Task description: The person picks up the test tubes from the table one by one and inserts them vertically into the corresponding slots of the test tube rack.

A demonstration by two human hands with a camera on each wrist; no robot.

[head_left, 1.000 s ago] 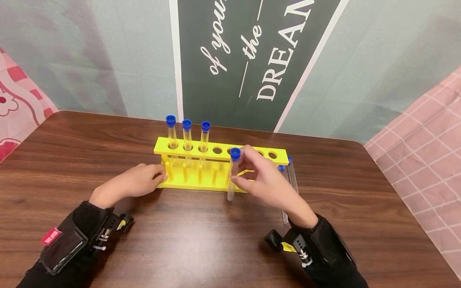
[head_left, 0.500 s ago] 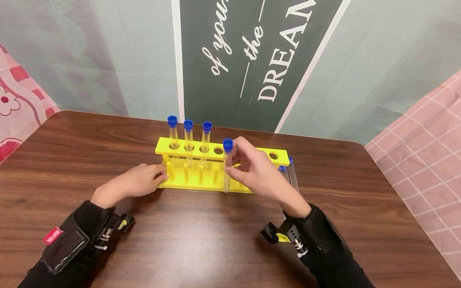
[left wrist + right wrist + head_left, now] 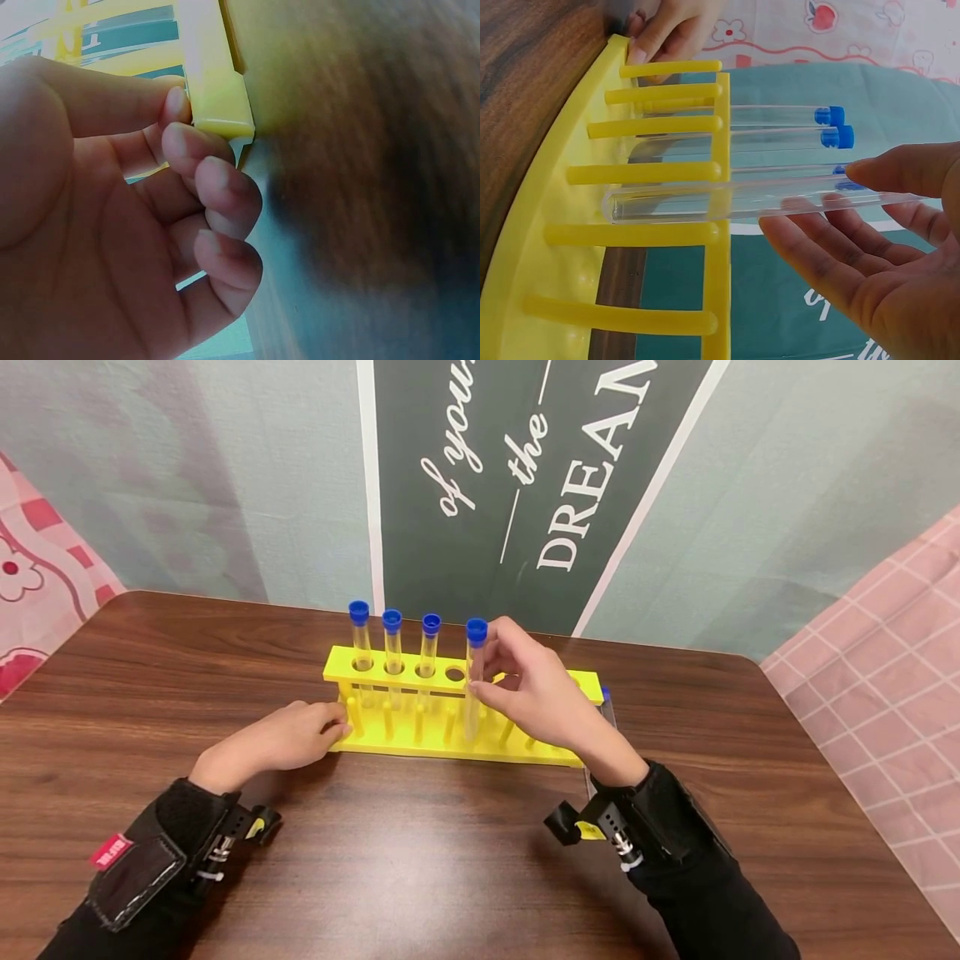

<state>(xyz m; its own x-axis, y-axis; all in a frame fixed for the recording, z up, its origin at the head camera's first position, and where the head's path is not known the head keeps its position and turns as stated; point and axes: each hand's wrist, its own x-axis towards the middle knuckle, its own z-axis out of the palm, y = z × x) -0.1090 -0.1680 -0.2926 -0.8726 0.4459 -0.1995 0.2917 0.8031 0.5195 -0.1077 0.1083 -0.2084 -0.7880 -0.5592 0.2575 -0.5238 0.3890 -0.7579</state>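
Observation:
The yellow test tube rack [image 3: 339,663] stands on the brown table, with three blue-capped tubes [image 3: 393,646] upright in holes toward its left end. My left hand [image 3: 288,737] pinches the rack's left end near the base; the left wrist view has thumb and fingertips against that yellow end [image 3: 221,105]. Between thumb and fingers, my right hand [image 3: 543,697] holds another blue-capped test tube [image 3: 475,664] roughly upright. This clear tube [image 3: 720,201] is in front of the rack's pegs, its rounded lower end above the base. Some holes at right are hidden by the right hand.
Beyond the rack's right end, part of a blue-capped tube [image 3: 609,706] lies on the table [image 3: 420,860], mostly hidden. A grey-green cloth backdrop [image 3: 300,485] with a lettered dark panel hangs behind the table.
My right hand has raised the test tube and brought it slightly left, from low before the rack to a height where its cap stands above the top bar. My left hand stays put.

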